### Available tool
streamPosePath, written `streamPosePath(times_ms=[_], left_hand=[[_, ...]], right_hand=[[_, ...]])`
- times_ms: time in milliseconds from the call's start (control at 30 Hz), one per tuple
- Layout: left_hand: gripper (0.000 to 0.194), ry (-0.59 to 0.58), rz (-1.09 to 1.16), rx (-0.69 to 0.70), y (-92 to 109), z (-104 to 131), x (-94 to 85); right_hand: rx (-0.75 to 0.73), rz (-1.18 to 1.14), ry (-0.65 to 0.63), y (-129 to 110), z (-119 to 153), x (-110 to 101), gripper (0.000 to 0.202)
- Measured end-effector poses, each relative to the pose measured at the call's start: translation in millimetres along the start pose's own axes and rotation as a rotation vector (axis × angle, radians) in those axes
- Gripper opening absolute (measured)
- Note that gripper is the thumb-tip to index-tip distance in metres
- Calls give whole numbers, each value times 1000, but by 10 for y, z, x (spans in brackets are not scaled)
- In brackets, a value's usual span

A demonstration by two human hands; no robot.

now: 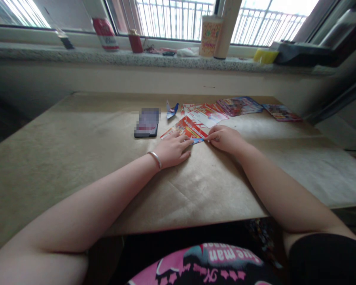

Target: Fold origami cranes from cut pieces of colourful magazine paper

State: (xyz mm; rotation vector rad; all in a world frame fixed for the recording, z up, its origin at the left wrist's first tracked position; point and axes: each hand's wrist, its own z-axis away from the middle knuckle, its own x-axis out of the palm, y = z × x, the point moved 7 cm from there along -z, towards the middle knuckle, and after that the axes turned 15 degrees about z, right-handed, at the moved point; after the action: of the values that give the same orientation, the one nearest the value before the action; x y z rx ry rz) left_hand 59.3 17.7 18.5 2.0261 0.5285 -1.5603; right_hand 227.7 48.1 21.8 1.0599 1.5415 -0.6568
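A red printed paper, folded to a triangle-like shape (192,128), lies on the beige tabletop (106,170). My left hand (173,150), with a silver bangle at the wrist, rests on its lower left edge, palm down and fingers spread. At the paper's right corner, my right hand (222,138) pinches the edge between thumb and fingertips. Just behind are more red and white printed sheets (207,114). A small blue and white folded paper piece (172,109) stands behind the paper, to the left of those sheets.
A phone (147,122) lies left of the paper. Colourful leaflets (240,105) and another printed item (281,112) are at the back right. On the stone windowsill (166,59) stand a red can (105,35), a red bottle (135,41), a patterned cup (210,35) and a yellow object (265,56).
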Motion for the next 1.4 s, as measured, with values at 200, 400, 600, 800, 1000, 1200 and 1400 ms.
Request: streamPosePath(times_ms=[200, 400, 600, 800, 1000, 1200, 1400], left_hand=[[44, 5, -2, 4, -7, 0, 2], [44, -2, 8, 0, -19, -3, 11], [44, 0, 26, -6, -17, 0, 5], [44, -12, 28, -11, -7, 3, 3], [45, -2, 22, -1, -14, 8, 13], [45, -6, 14, 12, -12, 6, 23], [46, 8, -18, 31, 8, 12, 11]], right_hand=[[35, -16, -30, 129, 6, -22, 24], [35, -23, -71, 289, 25, 23, 24], [7, 50, -75, 310, 42, -27, 25], [93, -23, 73, 244, 35, -89, 27], [-93, -107, 125, -256, -38, -82, 27], [-45, -43, 62, -287, -59, -85, 24], [40, 62, -48, -139, -34, -102, 23]])
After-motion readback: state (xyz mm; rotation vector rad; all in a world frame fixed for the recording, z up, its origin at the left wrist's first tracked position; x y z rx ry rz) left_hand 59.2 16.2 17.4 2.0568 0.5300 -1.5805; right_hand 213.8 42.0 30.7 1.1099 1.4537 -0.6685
